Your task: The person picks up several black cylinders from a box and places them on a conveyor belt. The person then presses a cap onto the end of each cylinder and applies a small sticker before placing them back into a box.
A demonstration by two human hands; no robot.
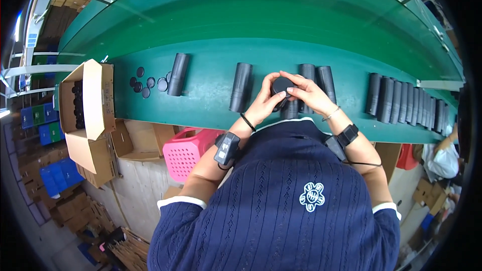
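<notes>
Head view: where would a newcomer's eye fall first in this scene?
Probably on the bright pink basket, by the near edge of the green table, to the left. Next, the row of black tubes lined up on the table's right side. Then, near its middle, the left hand and right hand holding a round black piece.

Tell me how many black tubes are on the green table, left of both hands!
2: one tube is farther left, beside the small round discs; the other tube is closer to the left hand. Both show clearly.
</notes>
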